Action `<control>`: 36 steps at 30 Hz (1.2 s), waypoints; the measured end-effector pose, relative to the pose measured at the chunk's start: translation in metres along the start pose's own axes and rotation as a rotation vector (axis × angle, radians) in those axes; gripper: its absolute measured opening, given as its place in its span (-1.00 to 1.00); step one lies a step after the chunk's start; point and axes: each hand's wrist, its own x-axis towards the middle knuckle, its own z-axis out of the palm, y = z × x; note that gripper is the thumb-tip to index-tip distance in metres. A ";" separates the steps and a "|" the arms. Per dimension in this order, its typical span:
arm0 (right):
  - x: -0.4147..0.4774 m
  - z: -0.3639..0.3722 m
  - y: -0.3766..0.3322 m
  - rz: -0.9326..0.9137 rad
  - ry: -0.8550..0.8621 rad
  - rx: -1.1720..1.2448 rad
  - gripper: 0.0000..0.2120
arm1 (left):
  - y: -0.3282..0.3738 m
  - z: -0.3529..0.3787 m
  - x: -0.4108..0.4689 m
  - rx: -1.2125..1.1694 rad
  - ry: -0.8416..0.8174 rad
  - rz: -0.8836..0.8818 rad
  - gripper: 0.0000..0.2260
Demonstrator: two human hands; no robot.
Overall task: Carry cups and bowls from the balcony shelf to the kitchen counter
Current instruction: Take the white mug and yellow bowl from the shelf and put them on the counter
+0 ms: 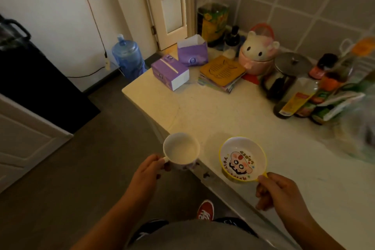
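Observation:
My left hand (149,170) grips the handle of an empty white cup (181,150) with a purple pattern on its side. The cup hangs level at the front edge of the cream kitchen counter (203,111). My right hand (274,191) pinches the small yellow handle of a white bowl (242,158) with a yellow rim and a cartoon face inside. The bowl hovers over, or rests on, the counter near its front edge; I cannot tell which.
Further back on the counter stand two purple boxes (172,72), a stack of coasters (221,76), a cat-shaped jar (257,55), a glass pot (284,75) and several bottles (294,99). A blue water jug (128,57) stands on the floor by a door. A black appliance (30,79) is at left.

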 end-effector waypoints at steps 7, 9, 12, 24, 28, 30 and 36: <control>0.026 0.004 -0.015 0.042 0.122 0.012 -0.64 | 0.030 0.020 0.063 -0.026 -0.162 -0.080 -0.79; 0.031 0.009 -0.017 0.066 0.164 0.017 -0.65 | 0.035 0.025 0.084 -0.042 -0.198 -0.103 -0.78; 0.037 0.019 -0.023 0.103 0.239 0.049 -0.64 | 0.042 0.031 0.117 -0.007 -0.268 -0.070 -0.78; 0.049 0.064 -0.042 0.258 0.505 0.212 -0.64 | 0.062 0.053 0.233 0.135 -0.543 -0.030 -0.83; 0.055 0.073 -0.048 0.283 0.563 0.244 -0.65 | 0.064 0.063 0.255 0.186 -0.587 -0.019 -0.84; 0.057 0.077 -0.051 0.280 0.588 0.257 -0.66 | 0.065 0.067 0.262 0.180 -0.606 -0.021 -0.83; 0.062 0.086 -0.057 0.277 0.652 0.266 -0.68 | 0.064 0.078 0.281 0.230 -0.694 0.004 -0.86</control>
